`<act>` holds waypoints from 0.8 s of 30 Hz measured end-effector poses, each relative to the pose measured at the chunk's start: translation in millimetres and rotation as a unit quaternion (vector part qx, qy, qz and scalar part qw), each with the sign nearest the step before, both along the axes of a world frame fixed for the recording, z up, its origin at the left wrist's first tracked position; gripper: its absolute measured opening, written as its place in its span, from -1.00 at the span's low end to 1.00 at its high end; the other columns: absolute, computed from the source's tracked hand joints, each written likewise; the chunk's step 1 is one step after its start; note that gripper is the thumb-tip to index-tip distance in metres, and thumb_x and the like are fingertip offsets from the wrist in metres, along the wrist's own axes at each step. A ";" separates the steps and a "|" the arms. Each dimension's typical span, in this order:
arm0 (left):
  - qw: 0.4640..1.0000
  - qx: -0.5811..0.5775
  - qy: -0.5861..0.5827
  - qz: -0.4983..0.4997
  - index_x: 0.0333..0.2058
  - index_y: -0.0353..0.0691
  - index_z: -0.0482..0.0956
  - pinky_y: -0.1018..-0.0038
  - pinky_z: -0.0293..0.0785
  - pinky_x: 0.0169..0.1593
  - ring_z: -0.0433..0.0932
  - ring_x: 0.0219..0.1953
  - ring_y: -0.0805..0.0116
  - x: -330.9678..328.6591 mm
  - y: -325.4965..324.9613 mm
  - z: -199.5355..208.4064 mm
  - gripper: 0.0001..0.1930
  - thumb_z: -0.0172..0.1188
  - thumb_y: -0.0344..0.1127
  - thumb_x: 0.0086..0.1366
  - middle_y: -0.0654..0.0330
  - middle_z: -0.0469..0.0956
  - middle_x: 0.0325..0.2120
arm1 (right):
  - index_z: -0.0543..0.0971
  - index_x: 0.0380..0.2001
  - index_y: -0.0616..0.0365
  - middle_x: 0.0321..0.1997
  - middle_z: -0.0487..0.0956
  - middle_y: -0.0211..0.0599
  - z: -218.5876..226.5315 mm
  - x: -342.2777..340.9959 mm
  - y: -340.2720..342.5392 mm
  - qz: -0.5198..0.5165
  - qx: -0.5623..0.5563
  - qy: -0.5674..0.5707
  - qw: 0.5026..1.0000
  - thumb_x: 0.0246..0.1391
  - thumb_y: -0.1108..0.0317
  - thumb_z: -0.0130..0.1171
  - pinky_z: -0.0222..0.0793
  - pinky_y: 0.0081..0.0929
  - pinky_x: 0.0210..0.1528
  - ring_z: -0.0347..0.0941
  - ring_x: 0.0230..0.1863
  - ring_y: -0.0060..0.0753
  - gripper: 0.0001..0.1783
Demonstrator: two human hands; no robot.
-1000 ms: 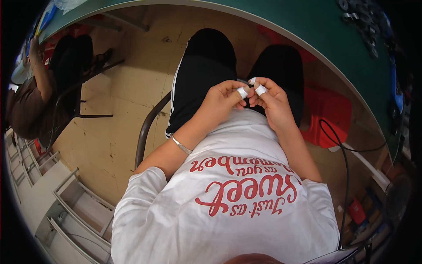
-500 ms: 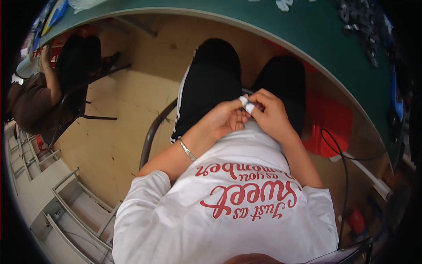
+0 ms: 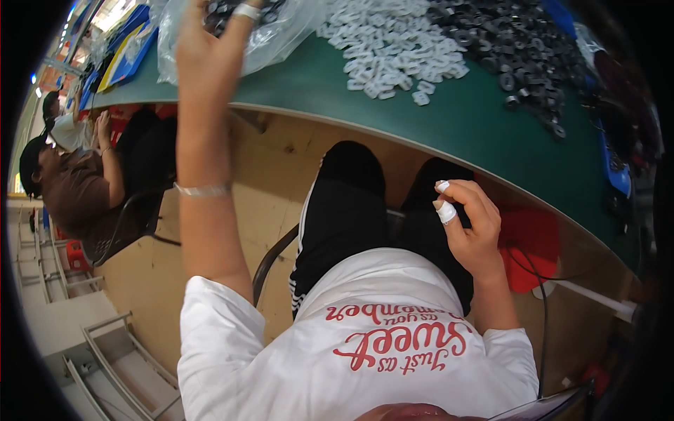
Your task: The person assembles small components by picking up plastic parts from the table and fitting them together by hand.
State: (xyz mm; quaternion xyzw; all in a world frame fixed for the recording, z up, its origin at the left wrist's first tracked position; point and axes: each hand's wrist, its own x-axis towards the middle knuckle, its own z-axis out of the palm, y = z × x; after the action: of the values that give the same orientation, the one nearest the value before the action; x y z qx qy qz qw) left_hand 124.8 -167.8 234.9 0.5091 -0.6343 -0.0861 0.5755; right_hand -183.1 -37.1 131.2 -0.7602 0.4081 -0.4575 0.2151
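Note:
My left hand (image 3: 209, 59) reaches over a clear plastic bag (image 3: 298, 31) on the table, with its thumb and fingers spread. White tape wraps the thumb, and the upper edge cuts off the fingertips. Small black parts (image 3: 270, 12) lie in the bag beside the thumb. Above my lap is my right hand (image 3: 476, 228), its taped thumb and forefinger bent but apart, with nothing visible between them. Nearest the table's front edge is a heap of small white plastic pieces (image 3: 393, 52). To its right spreads a heap of black ring-like parts (image 3: 523, 49).
The green table (image 3: 309, 91) curves across the front. Blue trays (image 3: 130, 63) stand at its far left, and another blue tray (image 3: 618, 168) at the right. A red bin (image 3: 530, 245) and a black cable are under the table. A seated co-worker (image 3: 84, 182) is at the left.
My hands have parted. The left went from my lap up and forward to the bag; the right stayed near my lap, moving slightly right with its fingers opening. The view tilted up, showing more table.

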 end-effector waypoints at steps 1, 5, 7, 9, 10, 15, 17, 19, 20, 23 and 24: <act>0.979 -0.037 -0.105 0.171 0.05 -0.43 0.42 0.57 0.41 -0.03 0.49 -0.14 0.49 18.6 -23.2 -0.8 -0.56 0.21 -0.36 0.24 0.14 0.54 -0.11 | 0.51 -0.22 0.28 -0.32 0.56 -0.13 4.3 -4.1 -1.1 -0.009 -0.043 0.005 0.999 -0.09 0.64 0.23 0.45 -0.46 -0.35 0.52 -0.40 -0.29 -0.71; 0.995 0.018 0.021 -0.096 0.12 -0.37 0.33 0.62 0.40 -0.27 0.42 -0.33 0.53 -64.0 -19.4 -1.5 -0.52 0.15 -0.41 0.23 0.12 0.51 -0.14 | 0.53 -0.28 0.26 -0.31 0.57 -0.18 5.0 -28.2 -14.9 -0.128 -0.079 0.012 0.988 -0.09 0.65 0.22 0.43 -0.47 -0.29 0.51 -0.34 -0.25 -0.76; 0.961 0.044 -0.096 -0.257 0.00 -0.16 0.54 0.57 0.46 -0.11 0.51 -0.16 0.50 -95.2 -12.4 -31.1 -0.67 0.21 -0.35 0.23 0.25 0.57 -0.10 | 0.53 -0.29 0.25 -0.31 0.57 -0.20 12.4 -36.6 -21.2 -0.189 -0.089 0.024 0.978 -0.05 0.63 0.21 0.42 -0.46 -0.27 0.51 -0.29 -0.25 -0.80; 0.949 0.018 -0.150 -0.278 -0.07 -0.21 0.55 0.48 0.46 -0.17 0.55 -0.19 0.40 -141.4 -2.6 -49.2 -0.71 0.21 -0.33 0.23 0.19 0.58 -0.20 | 0.54 -0.28 0.25 -0.29 0.56 -0.21 13.0 -49.0 -32.4 -0.244 -0.108 0.053 0.962 -0.03 0.62 0.20 0.42 -0.48 -0.27 0.51 -0.31 -0.28 -0.81; 0.938 -0.025 -0.174 -0.298 -0.09 -0.23 0.54 0.41 0.46 -0.18 0.55 -0.22 0.24 -161.3 -6.8 -59.1 -0.71 0.22 -0.33 0.20 0.11 0.56 -0.27 | 0.54 -0.24 0.24 -0.27 0.55 -0.23 14.3 -54.8 -37.1 -0.262 -0.095 0.053 0.959 0.00 0.60 0.20 0.43 -0.52 -0.28 0.50 -0.33 -0.35 -0.79; 0.932 -0.048 -0.224 -0.280 -0.08 -0.24 0.52 0.30 0.45 -0.07 0.46 -0.07 0.10 -232.8 -31.0 -74.0 -0.63 0.26 -0.26 0.14 0.09 0.51 -0.14 | 0.50 -0.15 0.23 -0.30 0.54 -0.27 3.4 -62.5 -44.4 -0.322 -0.044 0.011 0.946 0.04 0.55 0.20 0.43 -0.54 -0.29 0.48 -0.34 -0.45 -0.74; 0.928 -0.049 -0.245 -0.277 -0.09 -0.25 0.53 0.28 0.45 -0.03 0.41 -0.01 0.10 -246.6 -42.9 -79.6 -0.61 0.27 -0.22 0.12 0.06 0.45 -0.06 | 0.50 -0.15 0.24 -0.29 0.54 -0.27 0.7 -63.5 -44.3 -0.322 -0.063 0.043 0.944 0.04 0.55 0.20 0.43 -0.55 -0.30 0.48 -0.35 -0.45 -0.74; 0.912 -0.075 -0.328 -0.236 -0.08 -0.27 0.52 0.28 0.45 -0.01 0.40 -0.02 0.08 -255.7 -52.8 -85.3 -0.59 0.26 -0.21 0.12 0.01 0.42 -0.04 | 0.50 -0.16 0.24 -0.31 0.54 -0.26 2.5 -63.2 -44.2 -0.322 -0.064 0.043 0.943 0.03 0.56 0.20 0.43 -0.54 -0.31 0.48 -0.36 -0.43 -0.74; 0.911 -0.073 -0.329 -0.240 -0.08 -0.27 0.52 0.28 0.45 -0.01 0.40 -0.02 0.08 -258.2 -55.5 -86.1 -0.59 0.26 -0.21 0.12 0.01 0.42 -0.04 | 0.50 -0.17 0.25 -0.32 0.54 -0.25 1.3 -64.0 -44.2 -0.319 -0.072 0.047 0.944 0.03 0.57 0.21 0.43 -0.53 -0.31 0.48 -0.37 -0.41 -0.75; 0.888 -0.098 -0.384 -0.233 -0.12 -0.29 0.52 0.27 0.46 -0.02 0.40 -0.02 0.07 -260.9 -59.1 -89.4 -0.62 0.26 -0.21 0.12 -0.02 0.41 -0.06 | 0.50 -0.19 0.25 -0.33 0.53 -0.24 -0.6 -66.0 -45.4 -0.312 -0.090 0.059 0.944 0.00 0.59 0.21 0.43 -0.51 -0.32 0.48 -0.38 -0.38 -0.74; 0.893 -0.080 -0.367 -0.247 -0.16 -0.29 0.52 0.27 0.47 -0.05 0.41 -0.03 0.07 -260.9 -58.0 -90.1 -0.64 0.25 -0.21 0.12 -0.02 0.41 -0.10 | 0.50 -0.19 0.25 -0.34 0.53 -0.24 -1.1 -66.8 -46.0 -0.306 -0.103 0.067 0.944 -0.02 0.60 0.21 0.44 -0.50 -0.33 0.49 -0.39 -0.36 -0.73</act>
State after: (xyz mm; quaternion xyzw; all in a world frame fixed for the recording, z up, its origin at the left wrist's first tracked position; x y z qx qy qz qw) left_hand -136.2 -225.8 144.8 0.2833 -0.9105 0.0186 0.3007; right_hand -249.9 -83.0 130.1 -0.6456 0.5849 -0.4892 -0.0426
